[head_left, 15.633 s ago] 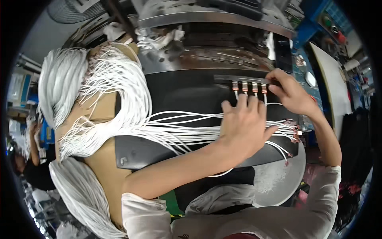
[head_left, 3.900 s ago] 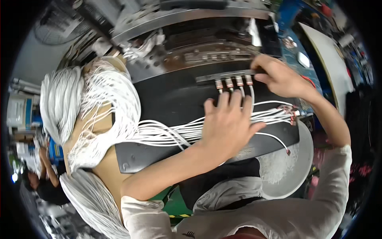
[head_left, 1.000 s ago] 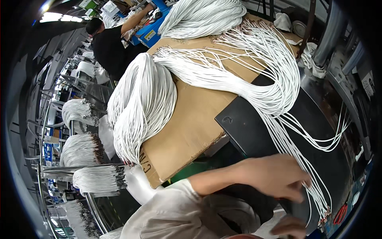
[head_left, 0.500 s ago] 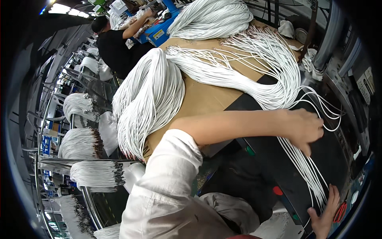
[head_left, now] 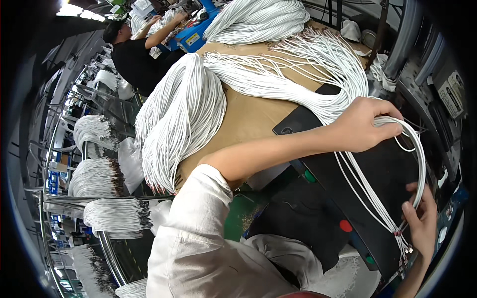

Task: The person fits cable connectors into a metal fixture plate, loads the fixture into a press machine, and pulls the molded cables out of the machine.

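My left hand [head_left: 366, 125] pinches a small bunch of white cables [head_left: 421, 161], which bows in an arc off to the right. At the lower end of that arc, my right hand [head_left: 422, 218] has its fingers closed around the same bunch. Beneath, more thin white cables [head_left: 365, 191] run down the black work surface [head_left: 323, 181] to small connector ends [head_left: 405, 248] beside my right wrist. The big cable bundle [head_left: 318, 104] spreads from behind my left hand toward the back; where the held cables join it is hidden.
Folded white cable bundles [head_left: 186, 119] lie on brown cardboard [head_left: 248, 116] at left, with another coil [head_left: 258, 22] at the back. Racks of hanging cables [head_left: 117, 218] stand at far left. A person in black [head_left: 136, 62] works by a blue machine [head_left: 191, 37]. Metal posts [head_left: 397, 49] rise at right.
My left hand has risen slightly and now grips a bunch of cables, bent into an arc. My right hand has moved up and right and closed on the bunch. Connector ends have come into sight.
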A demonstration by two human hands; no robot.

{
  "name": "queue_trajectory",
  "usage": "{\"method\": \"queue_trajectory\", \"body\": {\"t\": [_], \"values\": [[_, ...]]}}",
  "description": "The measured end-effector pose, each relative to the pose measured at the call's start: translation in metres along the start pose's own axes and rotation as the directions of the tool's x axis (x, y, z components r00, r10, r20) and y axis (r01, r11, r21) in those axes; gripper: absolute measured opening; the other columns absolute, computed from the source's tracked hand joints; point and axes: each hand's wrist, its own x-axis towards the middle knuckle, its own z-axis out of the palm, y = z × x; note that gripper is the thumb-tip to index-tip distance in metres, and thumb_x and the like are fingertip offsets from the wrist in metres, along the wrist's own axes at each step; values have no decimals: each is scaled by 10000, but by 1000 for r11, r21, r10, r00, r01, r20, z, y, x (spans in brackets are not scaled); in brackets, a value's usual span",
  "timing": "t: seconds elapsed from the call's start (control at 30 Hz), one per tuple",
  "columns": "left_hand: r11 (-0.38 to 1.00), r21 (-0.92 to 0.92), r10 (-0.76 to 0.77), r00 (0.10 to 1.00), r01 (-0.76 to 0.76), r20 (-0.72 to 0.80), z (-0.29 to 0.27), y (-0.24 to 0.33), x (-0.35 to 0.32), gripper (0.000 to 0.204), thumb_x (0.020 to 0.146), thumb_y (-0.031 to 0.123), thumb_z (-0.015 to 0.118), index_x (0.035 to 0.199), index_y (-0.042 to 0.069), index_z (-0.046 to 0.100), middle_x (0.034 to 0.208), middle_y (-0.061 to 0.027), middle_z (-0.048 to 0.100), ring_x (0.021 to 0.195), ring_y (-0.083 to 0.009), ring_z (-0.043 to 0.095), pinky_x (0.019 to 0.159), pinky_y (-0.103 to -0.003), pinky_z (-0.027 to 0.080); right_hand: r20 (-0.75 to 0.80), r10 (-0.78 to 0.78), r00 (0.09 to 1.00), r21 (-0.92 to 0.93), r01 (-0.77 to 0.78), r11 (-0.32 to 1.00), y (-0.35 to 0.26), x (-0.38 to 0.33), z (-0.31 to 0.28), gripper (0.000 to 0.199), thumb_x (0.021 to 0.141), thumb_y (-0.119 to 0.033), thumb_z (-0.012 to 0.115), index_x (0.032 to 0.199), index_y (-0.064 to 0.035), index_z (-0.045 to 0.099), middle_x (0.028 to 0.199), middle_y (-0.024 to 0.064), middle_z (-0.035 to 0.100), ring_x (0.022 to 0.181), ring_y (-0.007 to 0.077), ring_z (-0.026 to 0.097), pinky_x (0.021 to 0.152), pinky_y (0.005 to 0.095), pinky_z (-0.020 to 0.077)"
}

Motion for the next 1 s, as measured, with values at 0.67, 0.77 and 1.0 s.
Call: {"method": "queue_trajectory", "body": {"t": [0.67,0.77,1.0], "values": [[955,267,-267,754,127,600,32,-20,56,295,876,286,666,994,24,729,847,-80,703,705,-194,625,637,-318,499,-371,131,920,99,-101,990,128,-42,-91,234,998,-223,571,1120,-23,571,1096,59,596,1022,104,542,909,226,401],[928,262,-335,285,265,898,79,-33,64,336,918,357,682,1084,72,744,913,14,678,744,-104,545,658,-259,473,-220,351,910,-55,-371,927,101,-63,-95,264,1003,-211,567,1183,-19,583,958,108,634,887,188,595,819,292,462],[784,-149,-102,361,602,927,202,-27,26,247,927,210,654,953,-25,727,873,-65,715,689,-125,599,620,-265,509,-301,98,948,-34,-114,993,132,-88,-112,307,1005,-186,566,1286,-61,573,909,133,670,812,193,629,766,293,509]]}}
